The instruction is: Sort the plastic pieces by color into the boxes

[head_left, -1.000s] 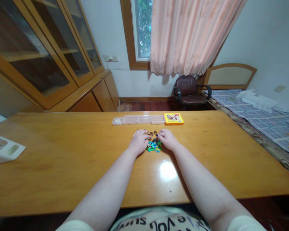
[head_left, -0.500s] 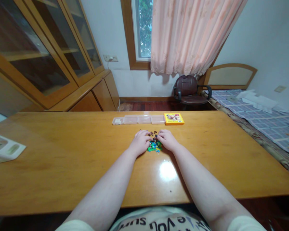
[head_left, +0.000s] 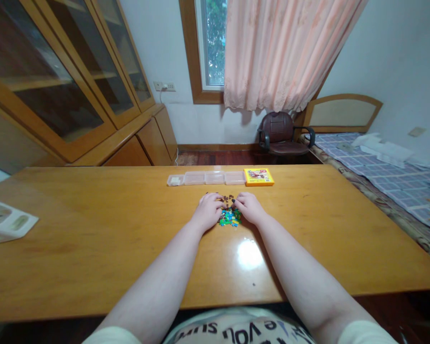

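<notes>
A small heap of tiny green, blue and yellow pieces, which look like toy bricks, lies on the wooden table between my hands. Just beyond it are several loose brown pieces. My left hand rests at the heap's left side, its fingers apart and reaching over toward the brown pieces. On the right side my right hand lies with fingers bent inward beside the pieces. Dark nails show on some fingertips. No held piece can be made out in either hand.
Behind the hands a row of clear plastic compartments meets a yellow box. A white plastic object stands at the table's left edge. Beyond the table are a brown armchair, a bed and glass-door cabinets.
My fingers have shifted slightly among the brown pieces, and the gap between both hands' fingertips is a little wider. The boxes have stayed in place.
</notes>
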A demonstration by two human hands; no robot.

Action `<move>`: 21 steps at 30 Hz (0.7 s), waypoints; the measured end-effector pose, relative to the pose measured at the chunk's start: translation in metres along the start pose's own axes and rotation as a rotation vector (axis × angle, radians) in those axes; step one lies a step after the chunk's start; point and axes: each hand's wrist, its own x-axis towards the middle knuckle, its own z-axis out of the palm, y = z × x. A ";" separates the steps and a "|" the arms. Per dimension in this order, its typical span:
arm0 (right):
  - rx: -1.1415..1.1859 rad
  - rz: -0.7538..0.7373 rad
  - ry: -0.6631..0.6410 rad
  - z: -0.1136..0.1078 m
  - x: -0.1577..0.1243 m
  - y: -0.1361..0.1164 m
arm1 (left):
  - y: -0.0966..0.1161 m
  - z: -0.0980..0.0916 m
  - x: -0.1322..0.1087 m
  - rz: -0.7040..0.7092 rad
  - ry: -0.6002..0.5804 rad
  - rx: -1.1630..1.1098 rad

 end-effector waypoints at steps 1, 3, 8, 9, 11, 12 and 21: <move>0.000 0.005 0.002 0.000 0.000 0.000 | 0.000 0.000 0.000 0.008 0.005 -0.001; -0.006 0.018 0.016 0.001 0.000 0.000 | -0.001 0.000 0.000 0.019 0.016 -0.010; -0.042 0.090 0.070 0.000 0.001 0.001 | -0.002 0.001 0.000 0.020 0.002 -0.025; -0.044 0.102 0.079 0.000 0.001 0.001 | -0.002 0.002 0.000 0.007 -0.003 -0.017; -0.042 0.119 0.094 -0.001 0.001 0.001 | -0.002 0.003 0.000 -0.025 -0.015 0.002; -0.038 0.123 0.098 0.000 0.001 0.002 | -0.003 0.004 0.000 -0.039 -0.021 0.010; -0.002 0.039 0.022 0.003 0.000 0.004 | 0.002 -0.001 0.001 -0.055 -0.005 -0.005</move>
